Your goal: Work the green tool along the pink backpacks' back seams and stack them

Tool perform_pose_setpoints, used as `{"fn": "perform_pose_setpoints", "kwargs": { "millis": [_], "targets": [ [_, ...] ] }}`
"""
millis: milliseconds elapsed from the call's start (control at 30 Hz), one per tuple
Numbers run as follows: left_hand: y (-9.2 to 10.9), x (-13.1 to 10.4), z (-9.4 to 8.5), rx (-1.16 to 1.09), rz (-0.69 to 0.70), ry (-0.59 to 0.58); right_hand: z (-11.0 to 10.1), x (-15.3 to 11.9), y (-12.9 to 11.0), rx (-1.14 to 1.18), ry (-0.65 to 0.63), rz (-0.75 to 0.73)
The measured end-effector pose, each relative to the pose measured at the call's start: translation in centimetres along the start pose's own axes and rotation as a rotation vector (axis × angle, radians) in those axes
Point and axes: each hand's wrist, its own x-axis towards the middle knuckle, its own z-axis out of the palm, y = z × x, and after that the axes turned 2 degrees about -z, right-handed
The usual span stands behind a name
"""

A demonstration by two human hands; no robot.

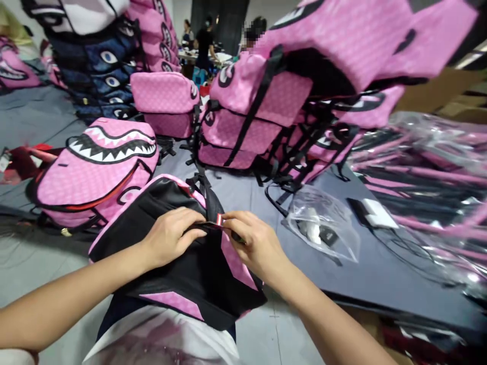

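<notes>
A black backpack with pink trim [160,274] lies tilted against the table edge in front of me, its black side up. Over its upper part, my left hand [171,235] pinches one end of a thin black strap [210,225]. My right hand [253,241] is closed at the other end, fingertips on a small red-and-white label [219,220]. Something dark shows under the right fingers, too hidden to name. Behind the label, a black shoulder strap [213,197] rises from the bag. Left of it lies a pink backpack with a toothed-mouth print [95,177].
Stacked pink backpacks [243,132] stand across the table [243,192], beside blue ones [102,76]. On the right are a clear plastic bag [323,223] with small items, a white box-like item [378,213] with cables, and plastic-wrapped goods [429,187]. People [205,45] are in the background.
</notes>
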Motion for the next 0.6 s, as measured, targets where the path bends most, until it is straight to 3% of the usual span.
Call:
{"fn": "perform_pose_setpoints", "kwargs": {
  "millis": [167,300,400,500,600],
  "targets": [
    [-5.8,-3.4,-2.1,0.478,-0.134,0.066,2.7,4.9,0.9,0.045,0.11,0.131],
    [-9.2,-5.9,-1.4,0.457,-0.057,0.134,5.7,8.4,0.0,-0.071,-0.053,0.177],
    [-9.9,-7.0,-0.8,0.401,0.022,0.243,7.2,9.8,-1.3,-0.202,-0.305,0.169],
    [-9.6,-7.2,-0.9,0.363,0.032,0.262,8.1,10.6,-2.3,-0.311,-0.539,0.155],
    [-9.2,-6.9,-1.6,0.298,-0.039,0.284,8.6,11.2,-2.7,-0.434,-0.587,0.096]
  ]
}}
